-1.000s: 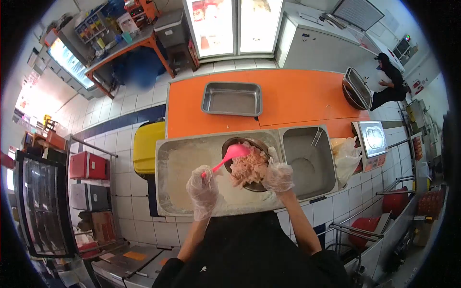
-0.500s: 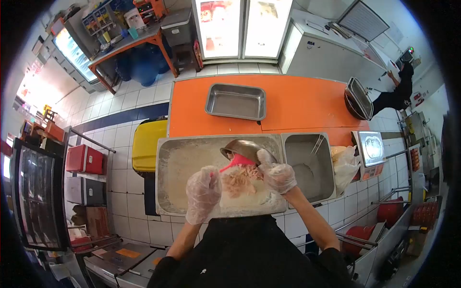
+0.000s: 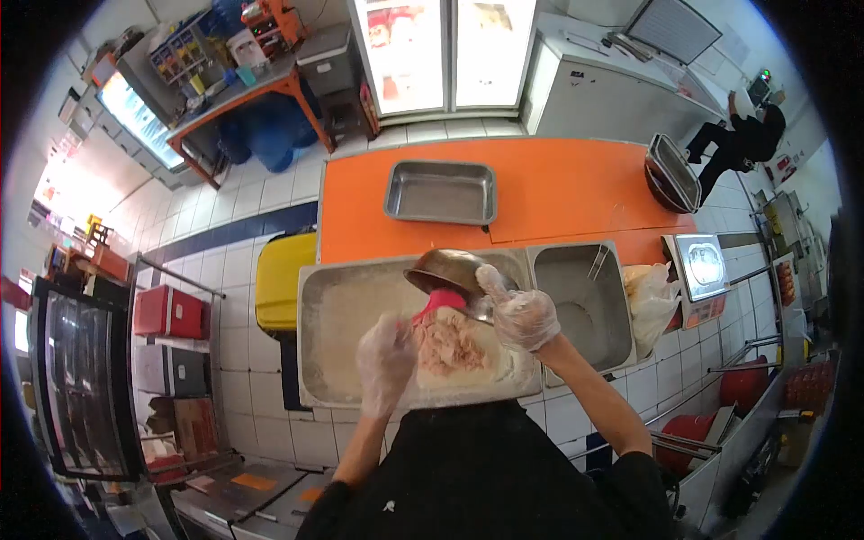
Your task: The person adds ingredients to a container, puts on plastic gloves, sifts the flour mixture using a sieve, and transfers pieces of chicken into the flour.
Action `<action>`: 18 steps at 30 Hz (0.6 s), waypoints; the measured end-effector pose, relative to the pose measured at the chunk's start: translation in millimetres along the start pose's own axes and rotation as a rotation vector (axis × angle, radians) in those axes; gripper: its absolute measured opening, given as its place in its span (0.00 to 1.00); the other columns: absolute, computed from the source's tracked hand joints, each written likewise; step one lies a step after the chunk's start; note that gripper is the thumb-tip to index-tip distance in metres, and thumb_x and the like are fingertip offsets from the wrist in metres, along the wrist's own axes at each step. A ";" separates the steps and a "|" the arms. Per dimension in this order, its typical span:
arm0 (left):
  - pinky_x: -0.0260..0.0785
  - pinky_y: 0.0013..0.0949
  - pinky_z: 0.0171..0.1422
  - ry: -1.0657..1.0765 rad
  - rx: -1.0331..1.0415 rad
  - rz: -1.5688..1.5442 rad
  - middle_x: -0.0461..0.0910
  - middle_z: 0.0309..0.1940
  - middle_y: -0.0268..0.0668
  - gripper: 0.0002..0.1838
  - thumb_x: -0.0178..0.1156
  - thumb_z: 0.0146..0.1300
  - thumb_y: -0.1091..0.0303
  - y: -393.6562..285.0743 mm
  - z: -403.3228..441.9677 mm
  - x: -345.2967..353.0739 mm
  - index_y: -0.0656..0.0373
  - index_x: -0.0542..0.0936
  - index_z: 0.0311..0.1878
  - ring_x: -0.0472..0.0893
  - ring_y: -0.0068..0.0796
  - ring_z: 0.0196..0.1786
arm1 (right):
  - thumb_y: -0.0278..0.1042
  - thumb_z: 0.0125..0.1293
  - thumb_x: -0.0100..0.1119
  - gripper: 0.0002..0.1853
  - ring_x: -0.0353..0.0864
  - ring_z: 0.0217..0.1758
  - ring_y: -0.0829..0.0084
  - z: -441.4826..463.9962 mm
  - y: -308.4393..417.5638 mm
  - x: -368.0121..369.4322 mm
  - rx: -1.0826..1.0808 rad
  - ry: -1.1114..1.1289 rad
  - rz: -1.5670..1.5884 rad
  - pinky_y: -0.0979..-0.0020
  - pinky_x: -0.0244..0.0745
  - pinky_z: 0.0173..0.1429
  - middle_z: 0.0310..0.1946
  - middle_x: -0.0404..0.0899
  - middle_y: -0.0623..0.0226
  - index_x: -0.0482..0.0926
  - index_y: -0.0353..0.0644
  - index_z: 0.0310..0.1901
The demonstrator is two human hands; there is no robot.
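Observation:
My right hand point(image 3: 524, 315), in a clear plastic glove, grips the rim of a metal bowl point(image 3: 450, 267) tipped over the large metal tray point(image 3: 346, 306). My left hand point(image 3: 387, 354), gloved too and slightly blurred, is closed around the handle of a pink spatula point(image 3: 439, 304). The spatula's blade is at the mouth of the bowl. Below it, a heap of pale pink shredded meat point(image 3: 450, 342) lies on white flour in the tray. The inside of the bowl is mostly hidden.
A deep steel pan point(image 3: 580, 306) adjoins the tray on the right. On the orange table are a shallow metal tray point(image 3: 441, 192) and stacked pans point(image 3: 673, 173). A yellow bin point(image 3: 286, 283) stands left. Another person point(image 3: 751, 135) is at the back right, near a white freezer point(image 3: 594, 103).
More meat lies heaped on the flour, and the bowl has tilted further over it. The spatula has shifted slightly. The other person has moved to stand more upright.

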State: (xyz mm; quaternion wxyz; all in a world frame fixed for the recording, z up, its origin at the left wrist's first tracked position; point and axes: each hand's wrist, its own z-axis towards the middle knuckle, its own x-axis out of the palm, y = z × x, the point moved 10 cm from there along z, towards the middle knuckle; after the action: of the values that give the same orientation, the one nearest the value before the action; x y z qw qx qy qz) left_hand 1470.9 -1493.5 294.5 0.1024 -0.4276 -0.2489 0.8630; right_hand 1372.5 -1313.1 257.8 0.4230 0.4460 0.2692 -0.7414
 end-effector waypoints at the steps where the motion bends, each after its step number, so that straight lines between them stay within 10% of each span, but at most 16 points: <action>1: 0.67 0.43 0.29 -0.003 -0.086 -0.120 0.72 0.20 0.47 0.08 0.60 0.56 0.79 2.6 -2.3 -15.5 0.58 0.70 0.30 0.74 0.53 0.25 | 0.33 0.61 0.58 0.30 0.79 0.26 0.71 1.7 -8.6 1.6 0.017 0.003 -0.036 0.72 0.74 0.30 0.44 0.84 0.70 0.68 0.42 0.67; 6: 0.66 0.44 0.28 0.034 -0.094 -0.117 0.70 0.18 0.45 0.06 0.60 0.59 0.75 1.2 -4.5 19.6 0.58 0.72 0.31 0.74 0.50 0.23 | 0.31 0.59 0.61 0.25 0.79 0.27 0.73 -13.5 5.2 6.3 -0.093 -0.084 0.071 0.73 0.73 0.29 0.26 0.78 0.72 0.75 0.44 0.60; 8: 0.65 0.43 0.28 0.060 -0.054 0.020 0.70 0.18 0.45 0.05 0.59 0.59 0.76 5.8 -23.0 18.9 0.59 0.72 0.31 0.74 0.49 0.23 | 0.31 0.52 0.59 0.02 0.76 0.20 0.68 -1.5 -1.9 -14.3 -0.017 -0.226 0.118 0.67 0.72 0.24 0.17 0.72 0.70 0.75 0.47 0.26; 11: 0.65 0.43 0.29 0.142 -0.217 -0.110 0.72 0.19 0.46 0.06 0.60 0.61 0.74 -0.2 -29.3 -5.0 0.59 0.73 0.30 0.75 0.50 0.25 | 0.30 0.57 0.58 0.04 0.76 0.22 0.69 -9.7 -37.3 2.0 0.244 0.090 -0.070 0.69 0.72 0.26 0.20 0.72 0.69 0.74 0.47 0.26; 18: 0.69 0.39 0.35 0.164 -0.256 -0.066 0.77 0.24 0.46 0.07 0.58 0.66 0.69 -77.4 49.4 32.3 0.63 0.79 0.39 0.79 0.41 0.29 | 0.33 0.62 0.57 0.09 0.76 0.35 0.57 -50.0 -137.1 -10.9 0.460 -0.259 0.374 0.58 0.70 0.41 0.29 0.75 0.57 0.78 0.37 0.40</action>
State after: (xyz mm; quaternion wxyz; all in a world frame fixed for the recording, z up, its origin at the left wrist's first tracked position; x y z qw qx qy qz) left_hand 1409.3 -1431.7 337.6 0.0955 -0.4977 -0.3618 0.7825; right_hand 1277.9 -1201.9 247.6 0.4707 0.4735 -0.0481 -0.7429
